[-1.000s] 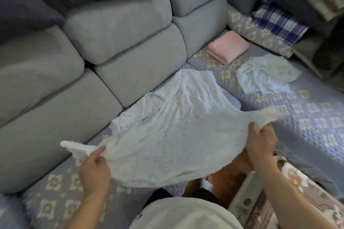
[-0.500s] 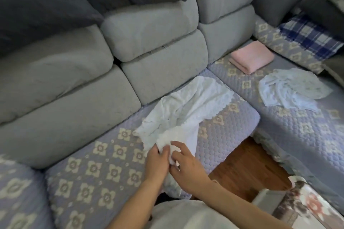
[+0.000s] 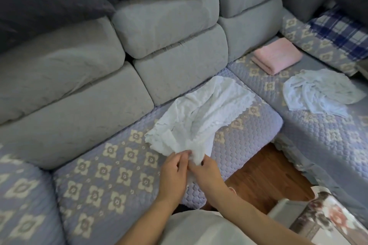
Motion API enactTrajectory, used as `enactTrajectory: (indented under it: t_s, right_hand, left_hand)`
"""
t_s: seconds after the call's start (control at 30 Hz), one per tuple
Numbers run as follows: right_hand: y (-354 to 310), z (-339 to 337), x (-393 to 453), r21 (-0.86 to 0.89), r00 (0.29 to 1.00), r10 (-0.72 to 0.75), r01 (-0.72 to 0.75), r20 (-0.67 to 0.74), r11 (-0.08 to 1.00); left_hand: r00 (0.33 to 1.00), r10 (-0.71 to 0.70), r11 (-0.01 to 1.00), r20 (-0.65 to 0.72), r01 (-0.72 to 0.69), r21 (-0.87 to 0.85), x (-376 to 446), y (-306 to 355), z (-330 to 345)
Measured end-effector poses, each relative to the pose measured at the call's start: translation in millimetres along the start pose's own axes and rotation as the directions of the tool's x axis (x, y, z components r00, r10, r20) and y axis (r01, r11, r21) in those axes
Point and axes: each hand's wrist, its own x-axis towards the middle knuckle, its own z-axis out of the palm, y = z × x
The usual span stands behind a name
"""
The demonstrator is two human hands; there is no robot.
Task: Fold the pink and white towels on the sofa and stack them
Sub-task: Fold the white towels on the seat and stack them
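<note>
- White towel [image 3: 201,113] lay rumpled on the sofa [image 3: 103,181]; I saw both grips pinching its near end.
- Left hand [image 3: 174,175] and right hand [image 3: 207,171] met, fingers curled, forearms angled inward.

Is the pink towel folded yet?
Folded: the pink towel lies as a neat layered rectangle on the sofa cover.

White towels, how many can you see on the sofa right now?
2. One white towel lies bunched on the near seat, pinched by both hands; another white towel lies crumpled on the right seat. None visibly hidden.
</note>
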Motion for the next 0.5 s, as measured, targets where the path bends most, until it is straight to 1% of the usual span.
enactTrajectory:
  t_s: [0.03, 0.07, 0.13, 0.2, 0.27, 0.3, 0.33, 0.37, 0.4, 0.43, 0.47, 0.5]
  right_hand:
    - [5, -3, 4, 0.107, 0.995, 0.100, -0.097, -0.025, 0.989]
    - [8, -6, 7, 0.233, 0.983, 0.182, -0.172, -0.020, 0.957]
    - [9, -12, 9, 0.423, 0.964, 0.264, -0.249, 0.025, 0.871]
    - [8, -23, 11, 0.518, 0.956, 0.295, -0.251, -0.003, 0.818]
    - [5, -39, 12, 0.572, 0.929, 0.345, -0.213, -0.132, 0.792]
    - [2, -49, 14, 0.568, 0.896, 0.370, -0.176, -0.247, 0.804]
    - [-2, -59, 15, 0.532, 0.843, 0.381, -0.139, -0.380, 0.836]
    - [-8, -68, 14, 0.460, 0.782, 0.362, -0.109, -0.508, 0.881]
    - [-15, -74, 12, 0.379, 0.729, 0.307, -0.071, -0.611, 0.923]
    - [-21, -78, 9, 0.286, 0.705, 0.215, -0.018, -0.676, 0.958]
    - [-28, -78, 5, 0.207, 0.703, 0.129, 0.026, -0.699, 0.978]
    - [-32, -76, 2, 0.148, 0.723, 0.065, 0.051, -0.688, 0.988]
  left_hand:
    - [0.999, -0.024, 1.000, -0.028, 0.024, 0.003, 2, -1, -1]
    - [0.997, -0.057, 0.998, -0.061, 0.057, -0.013, 3, -2, -3]
    - [0.984, -0.143, 0.987, -0.103, 0.134, -0.088, 6, -10, -10]
    - [0.962, -0.256, 0.951, -0.095, 0.233, -0.202, 10, -20, -22]
    - [0.917, -0.386, 0.879, -0.106, 0.330, -0.344, 12, -30, -36]
    - [0.883, -0.453, 0.829, -0.121, 0.367, -0.423, 13, -36, -44]
    - [0.843, -0.523, 0.760, -0.125, 0.395, -0.517, 14, -41, -52]
    - [0.812, -0.574, 0.677, -0.102, 0.401, -0.617, 15, -46, -59]
    - [0.804, -0.593, 0.593, -0.050, 0.393, -0.702, 16, -51, -64]
    - [0.803, -0.596, 0.506, 0.015, 0.390, -0.769, 16, -54, -66]
    - [0.796, -0.599, 0.419, 0.083, 0.400, -0.815, 15, -56, -67]
    - [0.785, -0.601, 0.331, 0.151, 0.416, -0.847, 14, -57, -66]
